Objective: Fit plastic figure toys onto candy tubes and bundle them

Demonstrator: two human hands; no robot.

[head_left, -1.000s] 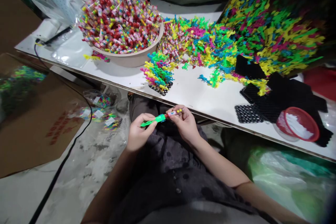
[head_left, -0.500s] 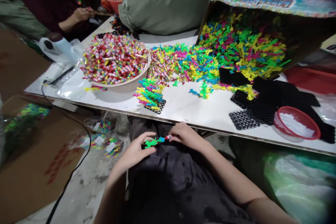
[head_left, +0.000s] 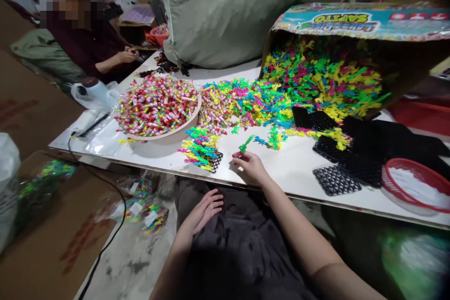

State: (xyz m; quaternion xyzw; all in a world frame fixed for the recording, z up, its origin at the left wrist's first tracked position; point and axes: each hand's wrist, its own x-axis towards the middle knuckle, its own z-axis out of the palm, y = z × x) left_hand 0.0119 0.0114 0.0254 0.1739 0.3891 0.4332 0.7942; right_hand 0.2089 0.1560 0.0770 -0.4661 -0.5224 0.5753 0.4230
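Green plastic, a small figure [head_left: 246,142], pokes up from the fingertips of my right grip [head_left: 250,166], thumb and fingers closed on its lower end just over the near part of the white surface [head_left: 284,168]. A bit of red shows where I pinch it. My left grip [head_left: 206,208] hovers by my lap with its fingers stretched and slightly parted, holding nothing that I can see. Just left of the pinched figure, a black grid tray [head_left: 218,163] carries a dense bunch of coloured figures [head_left: 200,146]. To its right lie a blue figure [head_left: 260,141] and a small green and yellow cluster [head_left: 276,138]. Beyond, a loose heap of figures [head_left: 267,96] runs up to the mouth of a printed carton [head_left: 351,26] on its side. A pale basin [head_left: 176,138] heaped with red-and-yellow tubes [head_left: 158,105] stands left, dark trays [head_left: 335,180] and a red basket [head_left: 386,180] right. Past the far left end, a co-worker's hands [head_left: 128,55] are together.
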